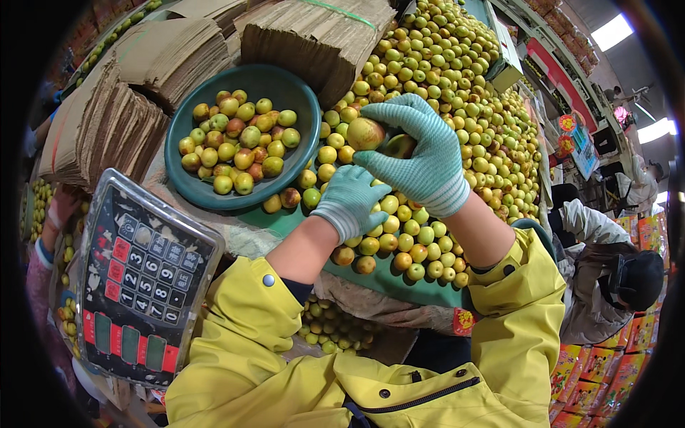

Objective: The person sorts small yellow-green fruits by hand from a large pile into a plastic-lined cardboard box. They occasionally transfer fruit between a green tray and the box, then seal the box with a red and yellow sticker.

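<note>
My right hand [420, 152], in a striped green knit glove, holds a red-blushed jujube [365, 134] between thumb and fingers. A second jujube [400, 145] sits deeper in the same hand, partly covered. Palm down, my gloved left hand [350, 200] lies over the jujubes at the near edge of a large pile [449, 64]. Its palm is hidden, so whether it grips a fruit is unclear. To its left stands a round dark-green plastic basin [174, 152] with several yellow-green and reddish jujubes in it.
Left of me is a price-computing scale's keypad and display panel [144, 283]. Behind the basin stand stacks of flattened cardboard [316, 40]. More jujubes [334, 326] lie below the table edge. At right are a co-worker in a dark cap [637, 281] and stacked printed boxes [599, 374]; another person's hand [64, 206] shows at left.
</note>
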`<state>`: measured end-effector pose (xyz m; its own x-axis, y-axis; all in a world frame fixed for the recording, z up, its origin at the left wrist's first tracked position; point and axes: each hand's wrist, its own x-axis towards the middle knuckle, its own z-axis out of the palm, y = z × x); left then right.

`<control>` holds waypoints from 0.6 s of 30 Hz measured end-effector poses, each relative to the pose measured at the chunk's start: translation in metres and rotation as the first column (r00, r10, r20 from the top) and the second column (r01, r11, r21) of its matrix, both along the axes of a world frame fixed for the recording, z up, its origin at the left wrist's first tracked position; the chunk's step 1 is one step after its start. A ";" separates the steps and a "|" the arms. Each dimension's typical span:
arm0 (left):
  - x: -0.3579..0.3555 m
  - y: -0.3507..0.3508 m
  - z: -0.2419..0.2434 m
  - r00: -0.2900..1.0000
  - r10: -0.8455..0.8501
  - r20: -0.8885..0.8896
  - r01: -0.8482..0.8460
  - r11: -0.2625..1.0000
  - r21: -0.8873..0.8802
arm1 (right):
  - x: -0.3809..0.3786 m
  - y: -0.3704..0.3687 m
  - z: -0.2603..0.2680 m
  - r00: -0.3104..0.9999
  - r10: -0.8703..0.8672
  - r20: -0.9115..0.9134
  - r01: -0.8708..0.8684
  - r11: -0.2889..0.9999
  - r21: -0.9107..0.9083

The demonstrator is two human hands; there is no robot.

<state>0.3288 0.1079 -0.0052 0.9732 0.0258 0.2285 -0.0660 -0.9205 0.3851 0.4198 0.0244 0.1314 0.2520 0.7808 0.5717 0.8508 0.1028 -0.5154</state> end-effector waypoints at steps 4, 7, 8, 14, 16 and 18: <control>0.007 -0.002 -0.018 0.997 0.076 -0.004 -0.075 0.997 0.023 | -0.021 0.006 -0.007 0.979 0.051 -0.198 -0.039 0.997 0.063; 0.016 -0.005 -0.037 0.993 0.116 0.032 -0.118 0.991 0.070 | -0.024 0.012 -0.008 0.997 0.052 -0.065 -0.046 0.994 0.103; 0.019 -0.006 -0.041 0.992 0.117 0.038 -0.119 0.990 0.070 | -0.023 0.013 -0.009 0.997 0.065 -0.040 -0.061 0.992 0.109; 0.021 -0.005 -0.047 0.992 0.113 0.058 -0.117 0.991 0.068 | -0.027 0.019 -0.024 0.975 0.076 -0.208 -0.049 0.990 0.132; 0.021 -0.005 -0.048 0.991 0.114 0.064 -0.118 0.991 0.069 | -0.028 0.020 -0.026 0.958 0.078 -0.276 -0.046 0.992 0.121; 0.022 -0.004 -0.048 0.991 0.114 0.066 -0.118 0.991 0.067 | -0.030 0.023 -0.026 0.934 0.069 -0.351 -0.033 0.994 0.106</control>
